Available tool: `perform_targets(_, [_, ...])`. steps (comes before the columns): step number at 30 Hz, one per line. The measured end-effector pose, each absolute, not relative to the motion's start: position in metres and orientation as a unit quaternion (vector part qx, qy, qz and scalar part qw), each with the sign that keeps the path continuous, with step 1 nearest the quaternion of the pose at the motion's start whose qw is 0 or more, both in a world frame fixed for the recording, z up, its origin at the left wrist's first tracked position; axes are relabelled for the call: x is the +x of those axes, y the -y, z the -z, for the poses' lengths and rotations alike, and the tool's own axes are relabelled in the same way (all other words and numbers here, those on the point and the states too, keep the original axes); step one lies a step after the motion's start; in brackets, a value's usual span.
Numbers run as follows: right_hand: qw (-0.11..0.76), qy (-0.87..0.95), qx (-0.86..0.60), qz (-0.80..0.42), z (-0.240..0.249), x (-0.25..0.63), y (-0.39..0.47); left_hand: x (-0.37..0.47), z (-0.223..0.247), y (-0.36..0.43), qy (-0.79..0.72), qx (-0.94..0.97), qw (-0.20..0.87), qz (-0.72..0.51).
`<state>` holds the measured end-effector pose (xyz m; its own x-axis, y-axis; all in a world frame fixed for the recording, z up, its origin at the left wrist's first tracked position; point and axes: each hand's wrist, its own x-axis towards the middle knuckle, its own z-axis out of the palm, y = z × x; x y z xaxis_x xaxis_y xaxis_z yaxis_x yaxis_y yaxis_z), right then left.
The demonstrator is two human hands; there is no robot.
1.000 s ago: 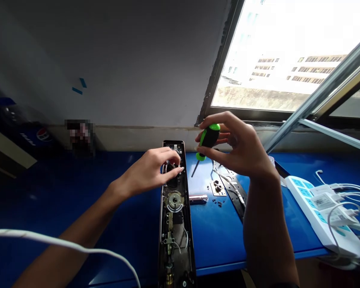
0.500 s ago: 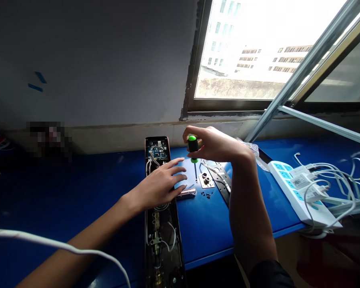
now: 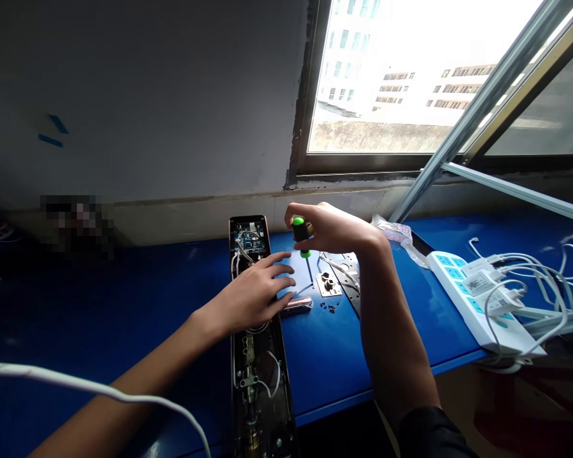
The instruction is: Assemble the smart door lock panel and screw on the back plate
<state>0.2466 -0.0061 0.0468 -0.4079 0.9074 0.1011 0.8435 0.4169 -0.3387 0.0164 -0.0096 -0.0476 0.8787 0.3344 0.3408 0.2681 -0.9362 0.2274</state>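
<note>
My right hand (image 3: 318, 228) grips a black and green screwdriver (image 3: 300, 230), its shaft pointing down, the tip near a small screw on the blue table (image 3: 325, 375). Over a long black housing (image 3: 262, 407) with a circuit board (image 3: 248, 240), brass parts and white wires lies my left hand (image 3: 258, 289), fingers spread and holding nothing visible. Beside its fingertips is a wrapped pinkish bar (image 3: 298, 305). A square metal plate with a round part (image 3: 328, 284) lies right of the screwdriver tip, several small dark screws (image 3: 331, 307) just below it.
A perforated dark plate (image 3: 351, 289) with a white cable lies behind my right forearm. Farther right are a plastic bag (image 3: 394, 232), a white power strip (image 3: 472, 299) with plugs and cables, and a metal frame (image 3: 477, 95). A white cable (image 3: 100, 391) crosses the lower left.
The screwdriver handle and my right hand have shifted slightly left, tilting the shaft more. My left hand stays nearly where it was. The view has moved a little.
</note>
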Motion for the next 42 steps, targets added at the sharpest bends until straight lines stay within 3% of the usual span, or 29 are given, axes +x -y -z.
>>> perform_targets(5, [0.177, 0.831, -0.515, -0.117, -0.051, 0.244, 0.011, 0.013, 0.040, 0.009, -0.155, 0.960, 0.115, -0.202])
perform_targets(11, [0.351, 0.805, -0.460, -0.133, -0.067, 0.229, 0.028, -0.012, 0.015, 0.006, -0.204, 0.938, 0.157, -0.233])
perform_targets(20, [0.502, 0.767, -0.355, -0.186, -0.073, 0.206, 0.043, -0.036, -0.004, 0.008, -0.258, 0.911, 0.259, -0.189])
perform_targets(42, [0.501, 0.768, -0.355, -0.183, -0.069, 0.198, 0.043, -0.033, 0.001, 0.008, -0.262, 0.910, 0.264, -0.185])
